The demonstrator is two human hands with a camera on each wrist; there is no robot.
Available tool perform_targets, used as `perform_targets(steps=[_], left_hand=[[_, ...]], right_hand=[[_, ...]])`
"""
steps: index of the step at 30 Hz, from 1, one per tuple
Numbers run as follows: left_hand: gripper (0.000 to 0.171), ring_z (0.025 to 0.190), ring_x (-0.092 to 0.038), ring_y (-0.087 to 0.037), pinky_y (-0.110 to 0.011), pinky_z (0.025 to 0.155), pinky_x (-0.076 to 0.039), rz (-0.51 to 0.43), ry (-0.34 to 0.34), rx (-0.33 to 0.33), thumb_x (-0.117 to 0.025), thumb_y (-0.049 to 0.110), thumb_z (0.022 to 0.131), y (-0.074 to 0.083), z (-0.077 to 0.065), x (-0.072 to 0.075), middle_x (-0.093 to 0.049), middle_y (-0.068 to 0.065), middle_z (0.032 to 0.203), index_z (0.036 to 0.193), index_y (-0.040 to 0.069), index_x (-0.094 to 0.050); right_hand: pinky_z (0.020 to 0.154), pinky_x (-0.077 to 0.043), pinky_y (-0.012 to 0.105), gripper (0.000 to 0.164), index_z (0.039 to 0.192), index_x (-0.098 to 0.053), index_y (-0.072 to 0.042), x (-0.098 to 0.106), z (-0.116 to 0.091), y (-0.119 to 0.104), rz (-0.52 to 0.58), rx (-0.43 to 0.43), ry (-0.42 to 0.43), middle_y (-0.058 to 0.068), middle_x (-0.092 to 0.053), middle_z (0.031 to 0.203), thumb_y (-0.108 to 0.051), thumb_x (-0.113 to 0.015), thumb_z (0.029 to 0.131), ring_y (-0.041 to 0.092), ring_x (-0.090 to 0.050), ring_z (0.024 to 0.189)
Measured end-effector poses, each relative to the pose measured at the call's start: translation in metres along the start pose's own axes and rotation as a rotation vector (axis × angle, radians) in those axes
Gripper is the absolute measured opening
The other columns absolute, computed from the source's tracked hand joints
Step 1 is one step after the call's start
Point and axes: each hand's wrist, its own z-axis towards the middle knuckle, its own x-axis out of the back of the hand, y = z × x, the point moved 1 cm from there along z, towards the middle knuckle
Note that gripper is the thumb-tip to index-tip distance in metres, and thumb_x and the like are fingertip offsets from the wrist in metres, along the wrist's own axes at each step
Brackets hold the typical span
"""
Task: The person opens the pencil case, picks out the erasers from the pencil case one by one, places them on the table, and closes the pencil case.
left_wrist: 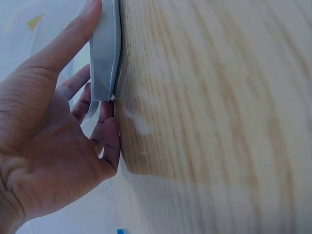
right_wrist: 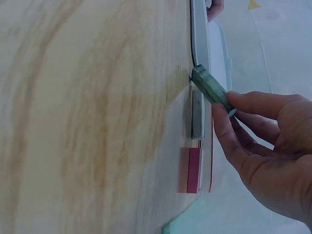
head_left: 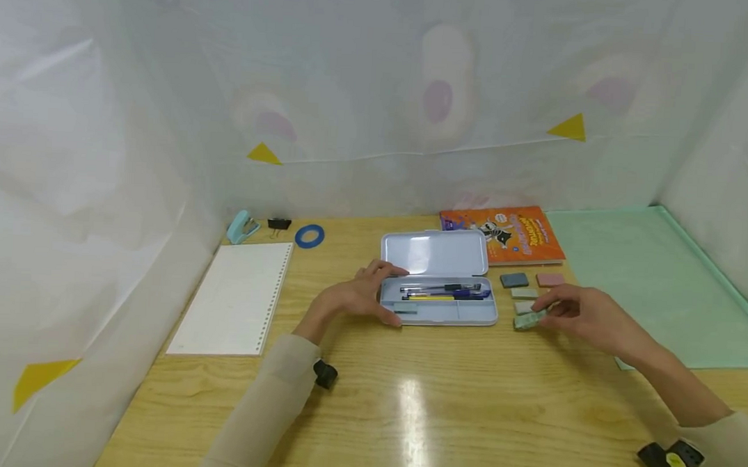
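Note:
My left hand [head_left: 368, 296] holds the left end of an open pale blue pencil case [head_left: 433, 321], thumb at the front corner and fingers at the back. Pens [head_left: 446, 292] and a yellow pencil [head_left: 430, 299] lie in its long compartment, and a small pale block [head_left: 405, 308] sits in the front left one. Between thumb and fingertips, my right hand [head_left: 586, 319] pinches a green marbled eraser [right_wrist: 212, 85], right of the case and tilted in the right wrist view. Around it on the table are a dark grey eraser [head_left: 514, 280], a pink eraser [head_left: 550, 280] and two pale ones [head_left: 524, 293].
Behind the case lies an orange book [head_left: 518, 233]. A green mat [head_left: 672, 295] covers the right side. At left are a spiral notebook [head_left: 230, 300], a light blue stapler [head_left: 241, 228], a black binder clip [head_left: 279, 224] and a blue tape ring [head_left: 309, 245]. White sheeting [head_left: 368, 87] encloses the table.

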Motion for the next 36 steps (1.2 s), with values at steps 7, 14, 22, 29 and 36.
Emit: perform_targets(steps=[7,14,22,29,36], left_hand=[[0.095,0.138,-0.031,-0.031,-0.054,0.115,-0.034,0.000,-0.002,-0.006,-0.090,0.047,0.079,0.000,-0.001,0.001,-0.026,-0.003,0.160,0.157,0.033,-0.037],[0.096,0.137,-0.032,-0.031,-0.054,0.114,-0.035,0.000,0.004,-0.006,-0.090,0.048,0.078,-0.002,-0.002,0.001,-0.026,-0.003,0.160,0.157,0.034,-0.037],[0.096,0.136,-0.032,-0.031,-0.055,0.114,-0.035,-0.006,-0.001,-0.019,-0.090,0.048,0.078,-0.002,-0.001,0.001,-0.027,-0.003,0.158,0.157,0.033,-0.037],[0.096,0.136,-0.032,-0.032,-0.055,0.114,-0.035,-0.001,-0.003,-0.022,-0.090,0.048,0.078,-0.002,-0.001,0.000,-0.027,-0.003,0.158,0.157,0.033,-0.037],[0.096,0.135,-0.032,-0.032,-0.055,0.114,-0.035,-0.009,-0.005,-0.018,-0.090,0.048,0.078,0.000,0.000,0.001,-0.026,-0.002,0.159,0.157,0.032,-0.037]], right_hand=[[0.072,-0.056,0.025,0.018,0.113,-0.074,-0.007,0.004,-0.004,0.001,-0.075,0.024,-0.012,0.008,-0.072,0.109,-0.011,-0.075,0.096,0.004,-0.067,0.087],[0.075,-0.056,0.026,0.023,0.121,-0.072,-0.005,0.010,-0.010,0.006,-0.101,0.002,-0.036,0.002,-0.074,0.107,-0.016,-0.070,0.101,0.005,-0.068,0.089],[0.074,-0.056,0.028,0.024,0.123,-0.073,-0.010,0.021,-0.010,-0.006,-0.086,0.002,-0.005,0.008,-0.073,0.117,-0.023,-0.066,0.104,0.003,-0.067,0.094],[0.080,-0.057,0.029,0.025,0.123,-0.072,-0.007,-0.013,0.022,-0.038,0.046,0.111,-0.053,0.011,-0.071,0.122,-0.020,-0.068,0.103,0.011,-0.069,0.099],[0.080,-0.056,0.029,0.024,0.122,-0.072,-0.002,-0.065,0.066,-0.069,0.080,0.198,-0.128,0.011,-0.073,0.116,-0.011,-0.072,0.099,0.018,-0.068,0.097]])
